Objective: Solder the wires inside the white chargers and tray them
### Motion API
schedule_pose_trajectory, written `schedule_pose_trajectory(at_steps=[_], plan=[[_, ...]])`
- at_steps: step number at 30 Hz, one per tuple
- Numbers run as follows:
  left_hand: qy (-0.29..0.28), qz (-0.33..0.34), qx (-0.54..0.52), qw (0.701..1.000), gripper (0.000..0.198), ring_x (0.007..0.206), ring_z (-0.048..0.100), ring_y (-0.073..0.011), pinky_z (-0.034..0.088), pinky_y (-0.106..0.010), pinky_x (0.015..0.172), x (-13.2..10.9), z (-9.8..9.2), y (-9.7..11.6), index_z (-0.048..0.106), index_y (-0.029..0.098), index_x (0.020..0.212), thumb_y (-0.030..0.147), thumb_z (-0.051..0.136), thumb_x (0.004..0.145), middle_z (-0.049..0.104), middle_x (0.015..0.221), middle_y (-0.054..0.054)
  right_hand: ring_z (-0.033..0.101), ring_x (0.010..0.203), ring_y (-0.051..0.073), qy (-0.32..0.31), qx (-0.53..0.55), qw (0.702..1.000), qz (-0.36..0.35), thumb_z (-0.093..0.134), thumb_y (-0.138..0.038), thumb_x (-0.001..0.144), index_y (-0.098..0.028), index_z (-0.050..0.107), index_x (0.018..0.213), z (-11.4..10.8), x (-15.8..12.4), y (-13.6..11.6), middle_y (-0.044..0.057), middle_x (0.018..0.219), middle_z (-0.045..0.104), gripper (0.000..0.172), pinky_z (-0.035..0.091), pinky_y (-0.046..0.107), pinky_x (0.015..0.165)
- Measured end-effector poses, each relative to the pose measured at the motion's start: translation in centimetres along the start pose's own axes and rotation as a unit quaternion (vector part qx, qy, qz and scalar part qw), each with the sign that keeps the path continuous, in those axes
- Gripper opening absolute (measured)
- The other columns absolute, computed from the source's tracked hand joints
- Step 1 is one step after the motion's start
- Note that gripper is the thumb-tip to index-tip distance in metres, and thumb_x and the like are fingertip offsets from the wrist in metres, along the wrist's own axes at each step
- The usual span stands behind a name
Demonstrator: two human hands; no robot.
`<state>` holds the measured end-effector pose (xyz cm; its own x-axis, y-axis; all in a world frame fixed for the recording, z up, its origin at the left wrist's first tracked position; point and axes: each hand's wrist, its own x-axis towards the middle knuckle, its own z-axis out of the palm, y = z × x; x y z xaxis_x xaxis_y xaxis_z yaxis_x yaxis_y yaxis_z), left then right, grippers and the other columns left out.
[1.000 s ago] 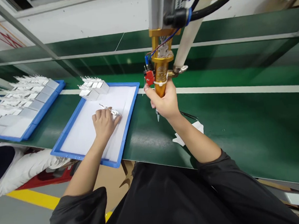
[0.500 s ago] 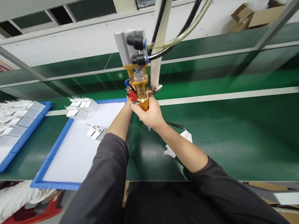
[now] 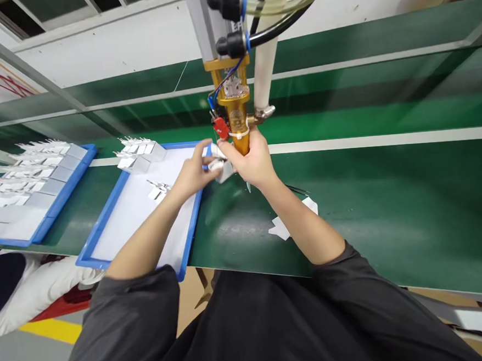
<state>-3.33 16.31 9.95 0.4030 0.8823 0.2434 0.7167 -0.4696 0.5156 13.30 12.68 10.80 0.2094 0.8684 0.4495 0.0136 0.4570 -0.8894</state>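
Observation:
My right hand (image 3: 253,163) is wrapped round the gold barrel of a hanging tool (image 3: 235,115) whose thin tip points down at the green belt (image 3: 349,195). My left hand (image 3: 193,175) pinches a small white part (image 3: 220,168) and holds it right beside the tool's tip, over the right edge of the blue-rimmed white tray (image 3: 104,231). One loose white part (image 3: 157,191) lies on that tray, and a short row of white parts (image 3: 138,152) stands at its far left corner.
A second blue tray (image 3: 61,201) packed with several rows of white parts sits to the left. White paper scraps (image 3: 287,224) and a thin dark tool (image 3: 297,188) lie on the belt right of my forearm. Hoses and a metal column hang above the tool.
My left hand left the part on the tray, came up to the tool, and now holds a white part beside the tip. The right hand stayed on the tool.

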Motion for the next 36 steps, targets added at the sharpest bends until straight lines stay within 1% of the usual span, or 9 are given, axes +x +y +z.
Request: schedule_pose_trajectory(at_steps=[2, 5, 10, 14, 19, 23, 26, 30, 36], plan=[[-0.092, -0.043, -0.039, 0.994, 0.07, 0.07, 0.071, -0.0163, 0.058, -0.03, 0.071, -4.7, -0.3, -0.4, 0.036, 0.023, 0.137, 0.03, 0.07, 0.075, 0.075, 0.098, -0.003, 0.068, 0.084, 0.019, -0.002, 0.013, 1.0, -0.001, 0.064, -0.045, 0.079, -0.021, 0.048, 0.088, 0.0, -0.1, 0.1, 0.001, 0.081, 0.065, 0.029, 0.057, 0.038, 0.085], [-0.127, -0.097, -0.08, 0.984, 0.066, 0.082, 0.073, -0.0183, 0.059, -0.032, 0.077, -11.4, 0.8, -0.3, 0.035, 0.025, 0.137, 0.035, 0.067, 0.08, 0.074, 0.105, -0.004, 0.068, 0.083, 0.016, -0.001, 0.024, 1.0, -0.015, 0.064, -0.043, 0.081, -0.021, 0.048, 0.09, 0.2, -0.5, 0.2, 0.0, 0.083, 0.064, 0.029, 0.057, 0.037, 0.086], [0.031, -0.058, -0.025, 0.998, 0.068, 0.11, 0.067, -0.0226, 0.059, -0.034, 0.085, -17.1, 5.0, 1.1, 0.031, 0.026, 0.145, 0.033, 0.064, 0.087, 0.062, 0.131, -0.012, 0.066, 0.085, 0.015, -0.022, 0.017, 0.999, -0.033, 0.06, -0.042, 0.085, -0.021, 0.049, 0.091, 0.6, -1.6, -0.2, -0.001, 0.086, 0.063, 0.024, 0.057, 0.039, 0.088], [0.089, -0.017, 0.077, 0.993, 0.046, 0.118, 0.061, -0.025, 0.058, -0.034, 0.084, -17.4, 7.6, 2.0, 0.051, 0.03, 0.135, 0.032, 0.06, 0.09, 0.041, 0.151, -0.012, 0.063, 0.08, 0.013, -0.047, 0.014, 0.998, -0.046, 0.058, -0.045, 0.087, -0.022, 0.05, 0.093, 1.1, -2.6, -0.9, 0.0, 0.088, 0.061, 0.025, 0.058, 0.036, 0.082], [0.091, -0.096, 0.017, 0.991, 0.04, 0.116, 0.061, -0.0256, 0.053, -0.037, 0.094, -16.6, 8.6, 0.9, 0.059, 0.019, 0.118, 0.036, 0.069, 0.083, 0.053, 0.136, -0.014, 0.057, 0.068, 0.01, -0.066, 0.035, 0.997, -0.023, 0.06, -0.049, 0.085, -0.021, 0.05, 0.092, 1.8, -4.2, -2.1, 0.0, 0.084, 0.06, 0.031, 0.054, 0.029, 0.066], [0.024, -0.155, -0.002, 0.988, 0.036, 0.099, 0.066, -0.0257, 0.053, -0.036, 0.084, -16.6, 8.1, 1.2, 0.06, 0.019, 0.11, 0.042, 0.067, 0.084, 0.068, 0.102, -0.009, 0.048, 0.055, 0.007, -0.099, 0.057, 0.993, -0.002, 0.064, -0.05, 0.083, -0.021, 0.048, 0.09, 2.2, -5.5, -2.9, -0.004, 0.069, 0.053, 0.033, 0.047, 0.026, 0.055], [0.01, -0.169, -0.029, 0.985, 0.038, 0.085, 0.067, -0.0232, 0.051, -0.032, 0.073, -16.6, 7.2, 2.3, 0.058, 0.019, 0.114, 0.045, 0.063, 0.086, 0.069, 0.093, -0.006, 0.044, 0.051, 0.007, -0.124, 0.059, 0.991, -0.005, 0.065, -0.047, 0.082, -0.021, 0.047, 0.089, 2.3, -6.1, -3.5, -0.006, 0.061, 0.047, 0.032, 0.044, 0.027, 0.055], [0.014, -0.156, -0.07, 0.985, 0.041, 0.07, 0.064, -0.0177, 0.048, -0.028, 0.065, -16.6, 5.9, 3.1, 0.063, 0.022, 0.115, 0.045, 0.069, 0.081, 0.069, 0.084, -0.002, 0.04, 0.048, 0.005, -0.12, 0.042, 0.992, -0.025, 0.07, -0.045, 0.078, -0.022, 0.046, 0.093, 2.4, -6.4, -3.9, -0.004, 0.072, 0.054, 0.036, 0.041, 0.026, 0.05], [0.045, -0.137, -0.08, 0.986, 0.043, 0.07, 0.063, -0.0161, 0.048, -0.027, 0.067, -16.6, 4.8, 2.9, 0.068, 0.021, 0.112, 0.049, 0.071, 0.079, 0.07, 0.084, -0.003, 0.041, 0.047, 0.003, -0.09, 0.029, 0.994, -0.049, 0.069, -0.035, 0.08, -0.021, 0.047, 0.098, 2.8, -6.4, -3.9, 0.0, 0.087, 0.059, 0.032, 0.039, 0.026, 0.048]])
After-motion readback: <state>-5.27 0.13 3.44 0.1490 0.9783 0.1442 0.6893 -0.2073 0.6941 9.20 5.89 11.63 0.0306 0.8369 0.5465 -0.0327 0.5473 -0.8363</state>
